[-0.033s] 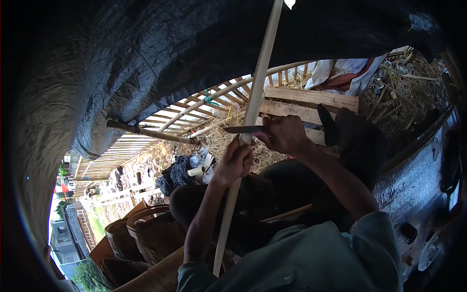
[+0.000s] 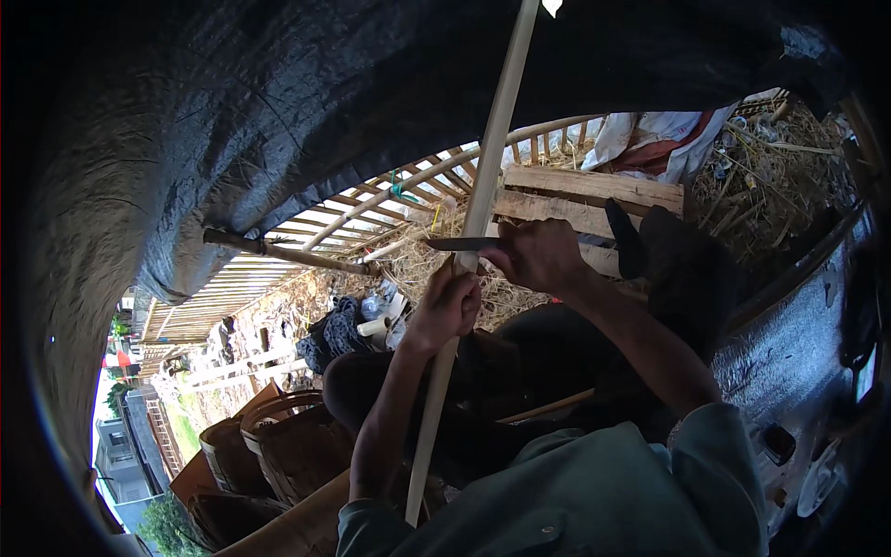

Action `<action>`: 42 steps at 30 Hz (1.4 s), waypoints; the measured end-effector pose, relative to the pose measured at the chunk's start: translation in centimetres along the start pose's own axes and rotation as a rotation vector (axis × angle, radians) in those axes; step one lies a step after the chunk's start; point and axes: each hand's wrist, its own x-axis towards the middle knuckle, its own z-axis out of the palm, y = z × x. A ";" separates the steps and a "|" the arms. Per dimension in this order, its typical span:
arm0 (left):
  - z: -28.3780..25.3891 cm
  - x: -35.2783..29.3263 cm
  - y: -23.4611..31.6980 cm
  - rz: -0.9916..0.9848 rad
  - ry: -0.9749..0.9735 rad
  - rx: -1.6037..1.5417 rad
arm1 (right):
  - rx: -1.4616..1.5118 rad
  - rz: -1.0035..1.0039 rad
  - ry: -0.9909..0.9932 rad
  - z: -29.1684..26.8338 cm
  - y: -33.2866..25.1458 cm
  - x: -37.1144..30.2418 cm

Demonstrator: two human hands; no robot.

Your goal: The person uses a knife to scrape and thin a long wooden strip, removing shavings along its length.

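Left hand (image 2: 448, 311) is closed around a pale wooden strip (image 2: 497, 139), just on the near side of the blade; reads as the clamp, stopping the strip from rolling or sliding. Right hand (image 2: 548, 255) is clenched on a knife (image 2: 450, 244), handle mostly hidden in the fist, blade pointing left and lying across the strip. Crosswise blade puts the edge square to the length, I'd say, and the short gap between hands gives close control. Whether the edge bites or just rests, can't tell. Strip runs from the far edge of view, through the left grip, to the near side by the person's green shirt (image 2: 566, 492); probably angled like that so the long ends pass the body, with the near part maybe steadied there, contact unclear. Dark-trousered legs (image 2: 575, 343) are bent below the hands, likely a low seat for working over the lap. Farther out: rough planks (image 2: 594, 190) lie side by side on straw (image 2: 427, 265), far right. Slatted fence (image 2: 232, 288) to the left, brown curved containers (image 2: 302, 450) grouped near left, dark tarp (image 2: 232, 111) overhead, presumably for shade.
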 end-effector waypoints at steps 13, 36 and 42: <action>-0.5 -0.5 -0.1 0.039 -0.019 -0.051 | 0.119 0.019 -0.070 -0.6 -0.7 -0.6; -1.1 -0.3 -1.7 -0.026 -0.096 0.005 | 0.206 -0.103 -0.133 -0.9 -1.3 -1.5; 0.9 -1.0 -0.5 -0.059 0.090 -0.027 | -0.109 0.251 0.067 -0.1 4.5 2.7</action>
